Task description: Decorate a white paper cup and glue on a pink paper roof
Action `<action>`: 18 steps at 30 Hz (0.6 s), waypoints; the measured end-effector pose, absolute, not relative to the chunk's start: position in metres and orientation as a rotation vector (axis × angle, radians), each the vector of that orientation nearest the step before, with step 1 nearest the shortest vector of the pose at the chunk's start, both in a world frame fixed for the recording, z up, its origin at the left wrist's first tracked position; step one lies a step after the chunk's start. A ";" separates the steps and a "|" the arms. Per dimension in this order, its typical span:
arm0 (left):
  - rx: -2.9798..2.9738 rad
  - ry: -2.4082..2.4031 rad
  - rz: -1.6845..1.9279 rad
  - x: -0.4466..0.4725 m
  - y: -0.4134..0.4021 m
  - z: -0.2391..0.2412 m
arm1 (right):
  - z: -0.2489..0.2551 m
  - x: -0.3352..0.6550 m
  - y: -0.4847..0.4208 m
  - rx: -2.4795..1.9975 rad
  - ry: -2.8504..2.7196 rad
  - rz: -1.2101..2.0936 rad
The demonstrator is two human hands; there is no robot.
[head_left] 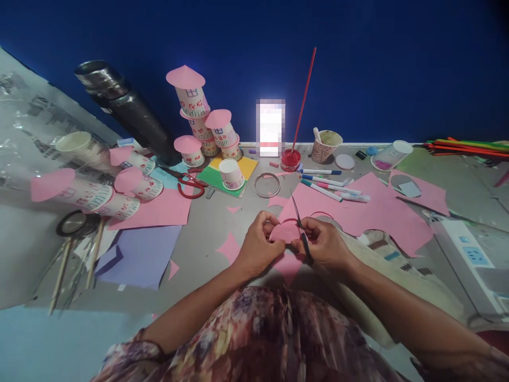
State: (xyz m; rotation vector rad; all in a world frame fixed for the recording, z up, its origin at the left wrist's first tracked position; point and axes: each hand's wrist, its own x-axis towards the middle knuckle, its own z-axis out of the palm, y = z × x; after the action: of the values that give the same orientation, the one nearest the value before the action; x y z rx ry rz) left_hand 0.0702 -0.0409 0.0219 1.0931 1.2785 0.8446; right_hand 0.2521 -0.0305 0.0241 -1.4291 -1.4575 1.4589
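Left hand (258, 244) pinches pink paper (285, 232) at its fingertips, right hand (328, 244) curls round scissors (305, 246) just beside it, so a slip of that grip could nick or crease the paper

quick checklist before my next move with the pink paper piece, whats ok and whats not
1. Pink paper piece gripped: ok, left hand pinches it.
2. Black-handled scissors in right hand: ok.
3. Blade tips aimed away from body: ok.
4. Scraps out of the way: not ok, a pink scrap lies beside the left hand.
5. Paper's whole edge even: cannot tell, fingers cover part.
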 end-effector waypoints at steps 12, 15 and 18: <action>0.972 1.253 0.904 0.065 -0.037 0.024 | 0.016 0.260 -0.028 -1.424 -1.416 1.430; 0.820 1.081 0.908 0.064 -0.037 0.024 | 0.017 0.262 -0.027 -1.407 -1.347 1.452; 0.665 0.983 0.895 0.066 -0.038 0.022 | 0.021 0.259 -0.027 -1.398 -1.272 1.483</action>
State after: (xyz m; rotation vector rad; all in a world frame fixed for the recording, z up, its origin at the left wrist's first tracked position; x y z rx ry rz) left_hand 0.0665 -0.0383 0.0219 0.6650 0.9833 0.8954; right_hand 0.2590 -0.0274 0.0206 -1.3976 -1.2717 1.4833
